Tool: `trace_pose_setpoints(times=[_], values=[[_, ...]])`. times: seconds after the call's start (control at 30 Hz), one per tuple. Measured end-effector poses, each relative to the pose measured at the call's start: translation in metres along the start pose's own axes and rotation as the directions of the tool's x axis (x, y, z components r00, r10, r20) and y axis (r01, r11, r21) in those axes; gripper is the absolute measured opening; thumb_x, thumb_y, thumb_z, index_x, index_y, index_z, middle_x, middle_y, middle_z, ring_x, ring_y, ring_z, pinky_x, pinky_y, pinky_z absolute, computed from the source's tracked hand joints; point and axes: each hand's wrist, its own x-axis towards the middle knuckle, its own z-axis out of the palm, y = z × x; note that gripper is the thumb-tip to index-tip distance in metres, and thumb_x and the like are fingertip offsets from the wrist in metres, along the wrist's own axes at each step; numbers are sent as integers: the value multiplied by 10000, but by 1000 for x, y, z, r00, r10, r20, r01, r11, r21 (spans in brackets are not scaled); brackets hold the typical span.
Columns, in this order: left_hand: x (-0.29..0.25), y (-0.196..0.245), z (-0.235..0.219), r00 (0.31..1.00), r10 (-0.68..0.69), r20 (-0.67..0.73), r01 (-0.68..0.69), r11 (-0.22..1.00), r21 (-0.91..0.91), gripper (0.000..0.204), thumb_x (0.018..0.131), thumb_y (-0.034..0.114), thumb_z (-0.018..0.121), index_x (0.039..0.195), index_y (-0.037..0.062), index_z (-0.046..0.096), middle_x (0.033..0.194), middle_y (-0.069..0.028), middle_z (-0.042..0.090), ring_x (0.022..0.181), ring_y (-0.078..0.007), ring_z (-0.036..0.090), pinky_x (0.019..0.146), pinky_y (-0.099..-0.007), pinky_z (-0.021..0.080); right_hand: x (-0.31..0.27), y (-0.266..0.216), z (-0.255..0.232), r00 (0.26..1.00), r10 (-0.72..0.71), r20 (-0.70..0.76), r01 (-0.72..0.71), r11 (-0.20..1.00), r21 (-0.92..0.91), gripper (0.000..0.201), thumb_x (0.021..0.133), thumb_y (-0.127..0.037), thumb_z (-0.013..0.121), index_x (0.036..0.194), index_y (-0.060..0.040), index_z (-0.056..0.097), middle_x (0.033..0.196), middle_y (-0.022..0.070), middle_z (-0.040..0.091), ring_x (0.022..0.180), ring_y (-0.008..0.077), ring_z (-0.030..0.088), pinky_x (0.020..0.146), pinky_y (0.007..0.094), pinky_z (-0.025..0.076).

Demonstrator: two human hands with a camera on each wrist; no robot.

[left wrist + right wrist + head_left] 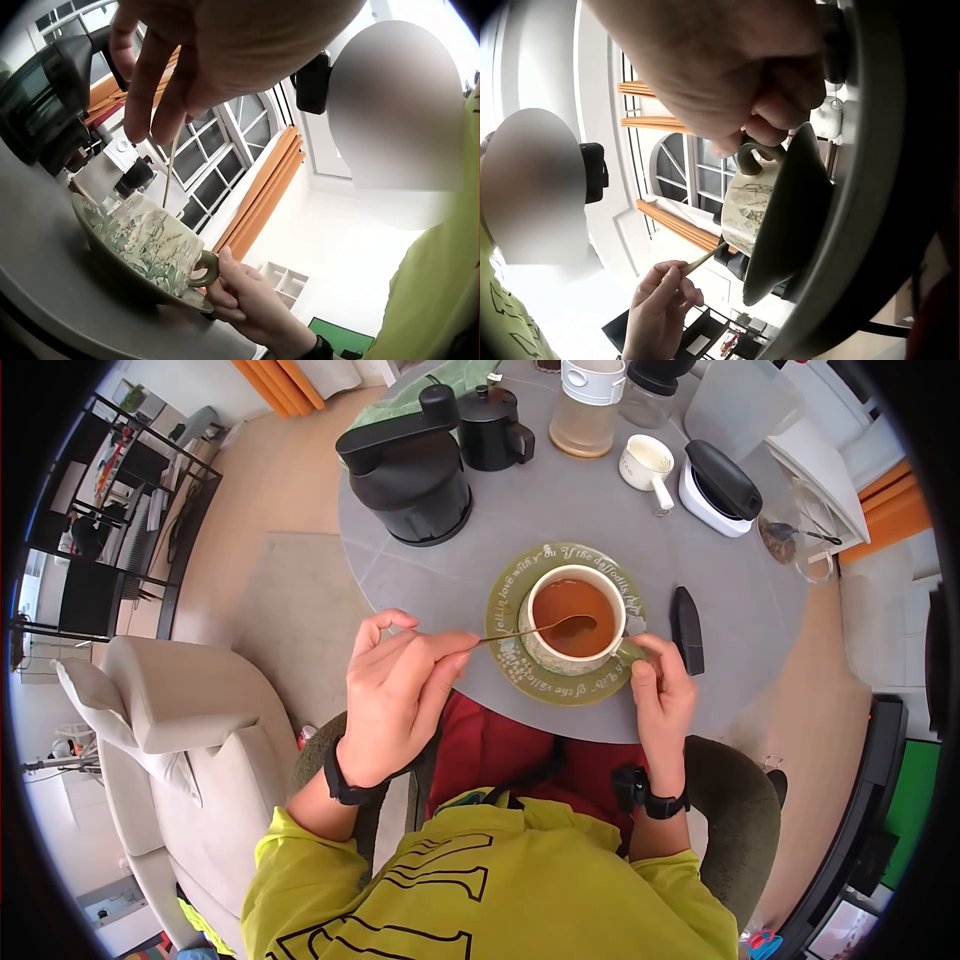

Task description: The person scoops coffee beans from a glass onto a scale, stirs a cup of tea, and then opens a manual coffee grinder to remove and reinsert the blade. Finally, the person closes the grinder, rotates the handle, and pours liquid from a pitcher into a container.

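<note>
A patterned cup [572,618] with brown liquid stands on a green saucer [515,665] that has lettering round its rim. The left hand [400,685] pinches the handle end of a thin spoon [525,631], whose bowl lies over or in the liquid; which of the two cannot be told. On the cup's other side the right hand [662,705] grips the green handle [628,651] between thumb and fingers. In the left wrist view the spoon [172,169] slants down into the cup [154,244]. The right wrist view shows the left hand [658,311] across from the cup [746,210].
On the grey round table [430,595] stand a black appliance [410,485], a black jug [492,430], a glass container [585,420], a small white pot [646,463] and a black-and-white device [720,488]. A black object [687,630] lies right of the saucer.
</note>
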Motion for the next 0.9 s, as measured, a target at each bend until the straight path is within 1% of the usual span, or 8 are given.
trace_pose_setpoints(times=[0.17, 0.23, 0.27, 0.33, 0.47, 0.53, 0.63, 0.9], values=[[14, 10, 6, 999, 30, 26, -32, 998, 63, 113, 873, -6, 586, 973, 24, 628, 668, -13, 598, 596, -114, 546, 792, -297, 417, 0, 12, 1, 994, -105, -14, 105, 994, 14, 170, 886, -130, 641, 1011, -16, 626, 612, 3, 406, 552, 76, 370, 511, 228, 322], [16, 11, 19, 968, -248, 28, 248, 941, -229, 121, 911, 35, 564, 1003, -7, 631, 681, -7, 573, 617, -78, 522, 709, -232, 414, 1, 11, 0, 995, -98, 6, 97, 995, 11, 174, 882, -137, 648, 1000, -11, 625, 602, 14, 427, 545, 82, 390, 506, 238, 333], [20, 14, 24, 969, -244, 26, 243, 944, -224, 121, 911, 35, 564, 1003, -7, 631, 681, -7, 573, 617, -78, 522, 709, -232, 414, 1, 11, 0, 995, -102, 4, 102, 995, 16, 174, 882, -137, 648, 1000, -11, 625, 602, 14, 427, 545, 82, 390, 506, 238, 333], [30, 19, 37, 879, -472, 61, 420, 708, -567, 172, 879, 35, 585, 1032, 33, 663, 707, -33, 625, 644, -148, 558, 762, -276, 413, 3, 11, -2, 995, -101, 25, 99, 994, 44, 179, 880, -144, 652, 989, -5, 625, 596, 20, 444, 540, 85, 400, 503, 243, 340], [41, 19, 53, 916, -400, 12, 317, 706, -633, 168, 948, 53, 512, 1028, -7, 647, 696, -8, 566, 702, -53, 512, 664, -193, 399, 3, 11, -2, 995, -93, 38, 89, 993, 79, 178, 879, -144, 653, 981, -1, 623, 594, 24, 453, 536, 88, 404, 504, 243, 346], [43, 17, 52, 969, -223, -109, 185, 941, -284, 156, 926, 31, 531, 1014, 5, 657, 705, -27, 592, 711, -84, 524, 677, -218, 410, 3, 11, -2, 994, -98, 39, 95, 992, 79, 176, 880, -142, 651, 977, 2, 620, 596, 30, 463, 534, 91, 413, 507, 243, 354], [45, 17, 44, 982, -31, -185, 26, 999, -30, 146, 893, 3, 555, 989, 7, 664, 719, -52, 616, 692, -129, 538, 696, -250, 417, 3, 12, -3, 994, -98, 51, 93, 991, 94, 172, 883, -138, 646, 973, 6, 617, 601, 39, 473, 536, 99, 422, 512, 246, 362], [33, 20, 24, 987, -48, -154, 57, 997, 52, 98, 871, -1, 572, 931, -1, 649, 734, -62, 620, 698, -143, 556, 702, -259, 425, 3, 9, -5, 992, -104, 66, 97, 990, 102, 163, 888, -130, 634, 965, 11, 610, 618, 61, 499, 542, 123, 446, 519, 259, 375]])
